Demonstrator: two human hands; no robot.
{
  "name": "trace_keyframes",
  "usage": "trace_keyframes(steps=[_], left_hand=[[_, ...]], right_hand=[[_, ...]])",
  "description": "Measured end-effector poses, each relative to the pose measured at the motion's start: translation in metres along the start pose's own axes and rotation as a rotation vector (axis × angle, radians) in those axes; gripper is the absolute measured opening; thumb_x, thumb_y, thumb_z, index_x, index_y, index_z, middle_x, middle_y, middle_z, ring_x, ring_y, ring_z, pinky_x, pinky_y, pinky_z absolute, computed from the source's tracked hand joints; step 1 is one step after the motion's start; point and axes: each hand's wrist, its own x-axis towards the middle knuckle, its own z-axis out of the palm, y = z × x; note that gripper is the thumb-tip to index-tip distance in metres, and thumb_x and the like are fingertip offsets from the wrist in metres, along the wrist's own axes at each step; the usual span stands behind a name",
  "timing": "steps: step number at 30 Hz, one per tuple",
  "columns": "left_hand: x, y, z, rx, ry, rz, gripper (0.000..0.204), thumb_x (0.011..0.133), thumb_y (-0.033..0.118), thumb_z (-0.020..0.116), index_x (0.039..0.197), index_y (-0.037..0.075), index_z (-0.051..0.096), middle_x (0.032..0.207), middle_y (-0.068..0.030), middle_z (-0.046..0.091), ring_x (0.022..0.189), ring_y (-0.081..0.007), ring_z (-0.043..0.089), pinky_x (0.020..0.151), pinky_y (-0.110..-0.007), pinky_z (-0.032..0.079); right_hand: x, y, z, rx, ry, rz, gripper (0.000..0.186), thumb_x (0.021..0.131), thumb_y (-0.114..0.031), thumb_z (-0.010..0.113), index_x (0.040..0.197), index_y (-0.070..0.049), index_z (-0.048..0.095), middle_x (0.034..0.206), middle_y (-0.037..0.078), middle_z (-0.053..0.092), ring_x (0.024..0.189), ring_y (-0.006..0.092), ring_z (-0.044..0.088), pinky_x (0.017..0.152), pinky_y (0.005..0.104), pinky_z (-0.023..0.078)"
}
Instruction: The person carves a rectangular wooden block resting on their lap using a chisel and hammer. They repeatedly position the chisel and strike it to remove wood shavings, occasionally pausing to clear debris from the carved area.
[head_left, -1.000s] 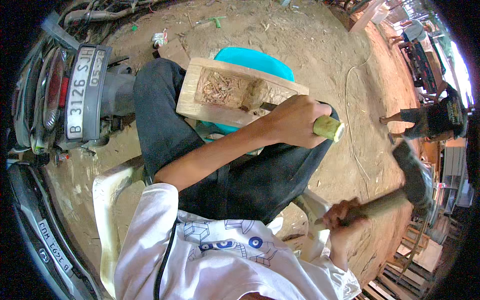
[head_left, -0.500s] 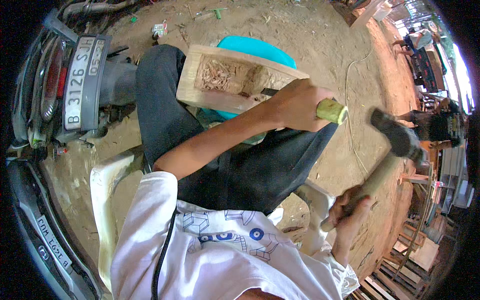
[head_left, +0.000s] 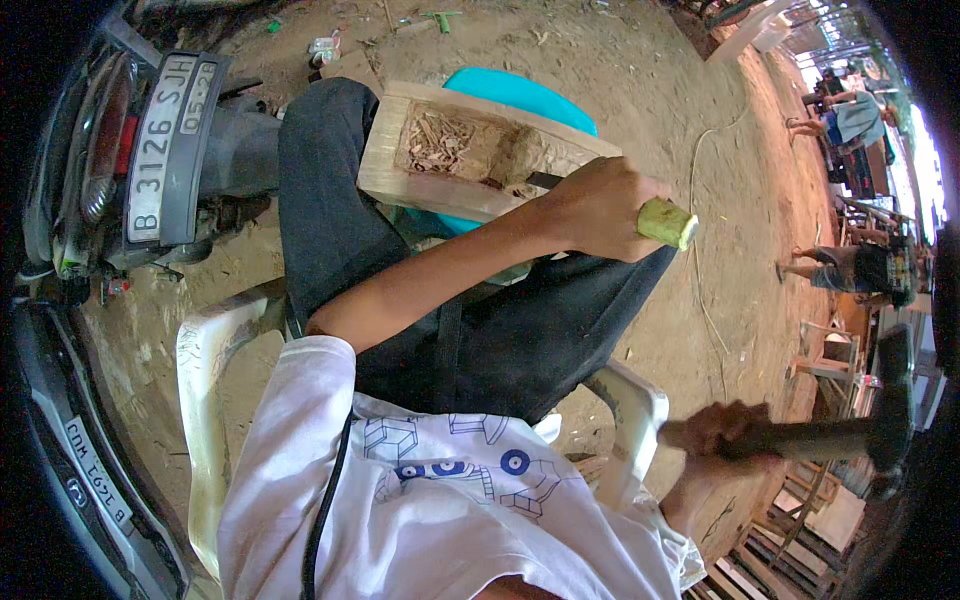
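- Left hand point(head_left: 605, 210): fingers wrapped around the green handle of a chisel point(head_left: 666, 222), the butt standing out just right of the fist.
- The chisel's dark blade runs left from the fist into the block's hollow; whether its tip touches wood, I cannot tell.
- Block point(head_left: 425, 187): just left of the left fist, in front of the body, its long hollow facing up.
- Chips point(head_left: 437, 140): loose in the hollow's far-left end, beyond the blade from the fist.
- Blue base point(head_left: 525, 88): under the block, showing past its far edge and below its near one.
- Right hand point(head_left: 725, 440): closed around the shaft of a hammer point(head_left: 812, 440), well apart from the left; the dark head is right of this fist.
- Chair point(head_left: 637, 400): its white arm just left of the right fist.
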Motion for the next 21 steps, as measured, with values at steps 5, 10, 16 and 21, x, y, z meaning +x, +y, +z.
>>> trace_keyframes(steps=[5,10,16,21], left_hand=[[-0.002,0.006,0.003,0.044,-0.029,0.015,0.021,0.064,0.021,0.068,0.065,0.006,0.053,0.058,-0.0148,0.056,0.056,-0.0329,0.058,0.05,-0.039,0.044],[0.004,0.0,0.0,0.021,-0.008,-0.017,0.02,0.064,0.021,0.068,0.066,0.006,0.054,0.059,-0.0147,0.056,0.055,-0.0328,0.058,0.05,-0.039,0.043],[0.004,0.002,0.004,0.057,-0.03,-0.045,0.019,0.064,0.02,0.067,0.066,0.006,0.054,0.059,-0.0149,0.055,0.054,-0.0317,0.057,0.05,-0.038,0.042],[0.008,0.0,-0.001,0.051,0.003,-0.003,0.019,0.064,0.019,0.067,0.065,0.005,0.053,0.057,-0.0145,0.054,0.054,-0.0318,0.056,0.05,-0.037,0.042]], right_hand=[[-0.007,0.002,0.01,-0.619,0.26,0.346,0.04,0.093,-0.047,0.039,0.093,-0.007,0.045,0.069,0.005,0.049,0.049,0.0133,0.046,0.041,0.0267,0.039],[0.006,-0.017,-0.021,0.122,-0.066,-0.084,0.055,0.078,-0.062,0.054,0.092,-0.009,0.047,0.063,0.002,0.043,0.051,0.0145,0.044,0.037,0.0291,0.037],[-0.007,-0.007,0.012,-0.557,0.271,0.348,0.045,0.086,-0.055,0.047,0.081,-0.01,0.046,0.062,0.004,0.05,0.042,0.0158,0.043,0.037,0.0259,0.035],[0.018,-0.021,0.011,0.119,-0.19,-0.159,0.049,0.081,-0.061,0.052,0.076,-0.013,0.041,0.059,0.006,0.042,0.044,0.0175,0.039,0.037,0.0292,0.032]])
